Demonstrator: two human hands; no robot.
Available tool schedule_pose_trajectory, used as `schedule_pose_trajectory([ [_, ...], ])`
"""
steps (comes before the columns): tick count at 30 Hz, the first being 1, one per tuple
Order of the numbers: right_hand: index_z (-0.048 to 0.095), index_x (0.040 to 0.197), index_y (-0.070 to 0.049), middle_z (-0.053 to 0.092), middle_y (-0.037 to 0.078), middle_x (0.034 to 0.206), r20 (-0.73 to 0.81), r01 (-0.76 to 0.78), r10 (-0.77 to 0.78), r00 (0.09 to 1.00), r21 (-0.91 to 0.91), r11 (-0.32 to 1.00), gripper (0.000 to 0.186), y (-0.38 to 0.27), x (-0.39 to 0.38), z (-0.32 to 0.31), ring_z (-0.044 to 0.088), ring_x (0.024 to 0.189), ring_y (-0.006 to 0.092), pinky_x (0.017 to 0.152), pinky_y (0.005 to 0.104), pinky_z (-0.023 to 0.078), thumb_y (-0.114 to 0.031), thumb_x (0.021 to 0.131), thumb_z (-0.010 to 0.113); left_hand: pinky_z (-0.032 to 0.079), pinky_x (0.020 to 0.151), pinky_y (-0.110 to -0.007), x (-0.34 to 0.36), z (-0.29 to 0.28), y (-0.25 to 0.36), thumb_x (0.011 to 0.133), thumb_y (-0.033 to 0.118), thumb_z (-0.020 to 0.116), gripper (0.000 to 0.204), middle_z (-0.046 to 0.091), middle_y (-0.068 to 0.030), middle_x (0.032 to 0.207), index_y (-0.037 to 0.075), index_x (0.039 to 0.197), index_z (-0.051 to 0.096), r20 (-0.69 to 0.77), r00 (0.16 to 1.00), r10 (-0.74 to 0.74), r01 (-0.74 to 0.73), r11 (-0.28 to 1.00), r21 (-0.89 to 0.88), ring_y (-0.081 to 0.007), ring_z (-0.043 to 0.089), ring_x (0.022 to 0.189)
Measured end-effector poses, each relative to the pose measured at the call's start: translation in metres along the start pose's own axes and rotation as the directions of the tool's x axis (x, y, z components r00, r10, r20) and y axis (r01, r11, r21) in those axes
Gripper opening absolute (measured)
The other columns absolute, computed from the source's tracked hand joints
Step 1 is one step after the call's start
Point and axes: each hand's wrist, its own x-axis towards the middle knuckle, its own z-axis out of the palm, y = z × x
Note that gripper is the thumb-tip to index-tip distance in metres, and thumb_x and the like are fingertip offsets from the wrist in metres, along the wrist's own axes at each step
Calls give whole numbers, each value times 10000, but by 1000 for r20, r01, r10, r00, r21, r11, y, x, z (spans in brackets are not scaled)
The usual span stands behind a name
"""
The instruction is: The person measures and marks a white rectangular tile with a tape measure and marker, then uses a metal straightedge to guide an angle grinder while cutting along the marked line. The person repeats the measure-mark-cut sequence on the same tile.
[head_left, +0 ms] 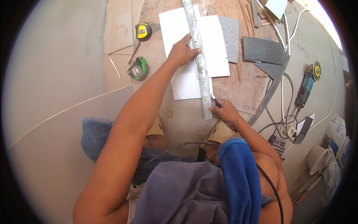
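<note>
A long metal straightedge point(201, 71), smeared with whitish residue, lies lengthwise over several white sheets or tiles point(215, 46). My left hand point(182, 53) clasps it around the middle, thumb on top and fingers at its left side. My right hand point(226, 111) is closed at the near end of the bar, pinching a slim black pen-like tool point(216, 102) whose pale tip points away from me, beside the bar's right edge. Another white piece point(185, 84) sticks out at the near left, under the bar. Whether the tip touches a surface cannot be made out.
Yellow point(143, 31) and green-black point(138, 68) tape measures lie at the left. Dark grey tile offcuts point(265, 50) are at the right. Farther right are an angle grinder point(307, 84), tangled cables point(284, 112) and white buckets point(335, 128). My sandalled feet stand close by.
</note>
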Motion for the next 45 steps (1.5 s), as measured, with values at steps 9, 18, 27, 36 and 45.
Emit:
schedule_pose_trajectory([
  [9, 571, 759, -87, 452, -61, 699, 5, -57, 57, 998, -19, 998, 161, -6, -1, -2, 386, 623, 61, 550, 257, 319, -142, 857, 686, 531, 827, -358, 0, -2, 1, 776, 407, 792, 924, 691, -146, 925, 0, 1495, 378, -1, 1000, 14, -14, 1000, 21, -268, 684, 907],
  [18, 633, 827, -55, 541, -20, 699, -17, -3, 1, 1000, -116, 993, 173, 1, 3, -5, 481, 627, 94, 577, 265, 386, -213, 871, 687, 528, 851, -357, -2, -2, 6, 774, 405, 796, 935, 695, -161, 961, 1, 1500, 367, 13, 1000, -15, 14, 998, 61, -278, 683, 937],
  [27, 710, 1030, -8, 589, 63, 654, -383, 406, -595, 707, -469, 785, 404, -102, 43, -74, 540, 615, 155, 580, 332, 419, -372, 990, 542, 523, 818, -342, -7, -3, 5, 785, 370, 787, 911, 686, -149, 909, -15, 1496, 366, -38, 999, 15, -13, 999, 52, -256, 673, 875],
  [36, 652, 1169, -41, 713, 172, 1070, -369, 641, -774, 515, -433, 634, 333, -174, 150, -81, 674, 1012, 290, 900, 372, 505, -256, 929, 571, 518, 741, -313, -2, 2, 2, 784, 349, 785, 905, 659, -99, 800, -27, 1493, 366, -44, 998, 46, -46, 999, 2, -198, 651, 747],
  [45, 638, 1165, -30, 703, 217, 1054, -174, 530, -797, 578, -663, 529, 333, -178, 165, -64, 674, 974, 374, 859, 426, 522, -230, 905, 581, 519, 766, -330, -5, 1, 3, 788, 346, 774, 896, 662, -116, 817, -23, 1494, 366, -43, 998, 48, -49, 999, -13, -218, 658, 790],
])
